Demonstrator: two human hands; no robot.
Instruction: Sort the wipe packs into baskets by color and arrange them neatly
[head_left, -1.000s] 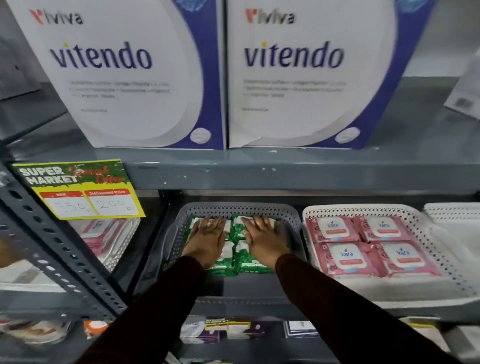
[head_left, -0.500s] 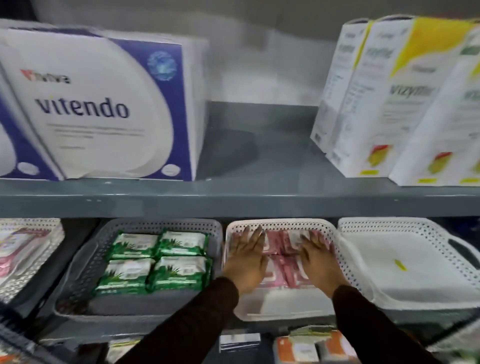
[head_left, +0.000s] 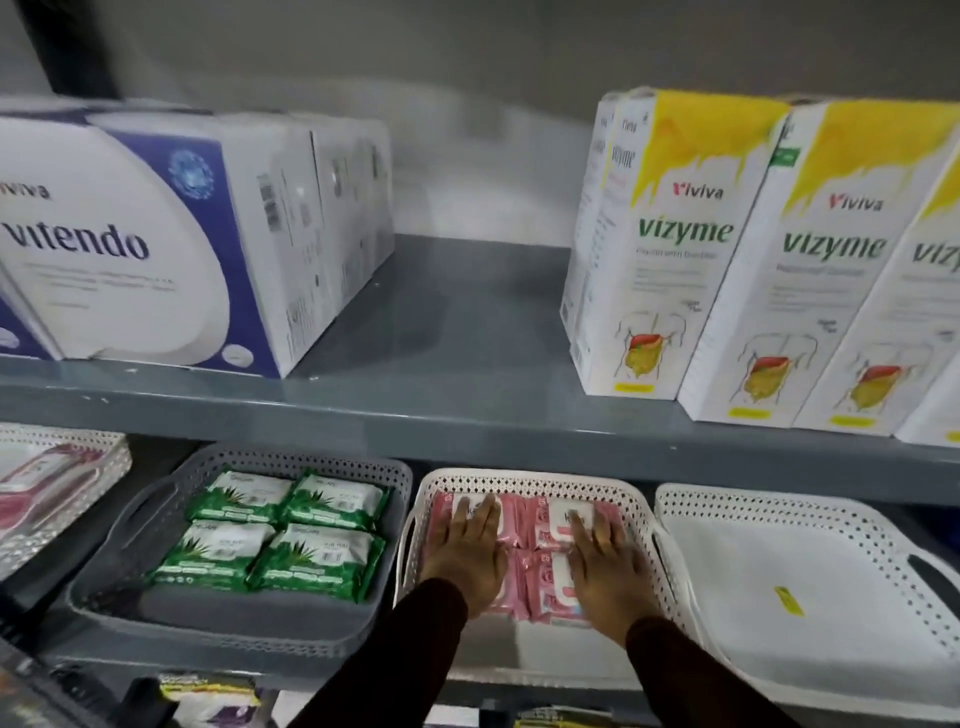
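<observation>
Head view. The left hand (head_left: 467, 558) and the right hand (head_left: 605, 566) lie flat, fingers extended, palms down on the pink wipe packs (head_left: 524, 558). Neither hand grips a pack. The packs lie in a two-by-two block in the white basket (head_left: 535, 480) at the centre of the lower shelf (head_left: 156, 652), pushed toward its 12 o'clock wall. The left hand covers the two packs at the 9 o'clock side; the right hand covers the two at the 3 o'clock side.

At 9 o'clock from that basket, just beside it, stands the grey basket (head_left: 291, 457). It holds four green wipe packs (head_left: 280, 535) in a two-by-two block (all flat, labels up). At 3 o'clock stands a second white basket (head_left: 779, 501) with a small yellow tag (head_left: 788, 601) on its floor.

A further white basket (head_left: 67, 441) at the far 9 o'clock edge holds pinkish packs, blurred.

The upper shelf (head_left: 467, 410) carries vitendo boxes (head_left: 171, 244) at 10 o'clock and vizyme cartons (head_left: 753, 270) at 2 o'clock.
</observation>
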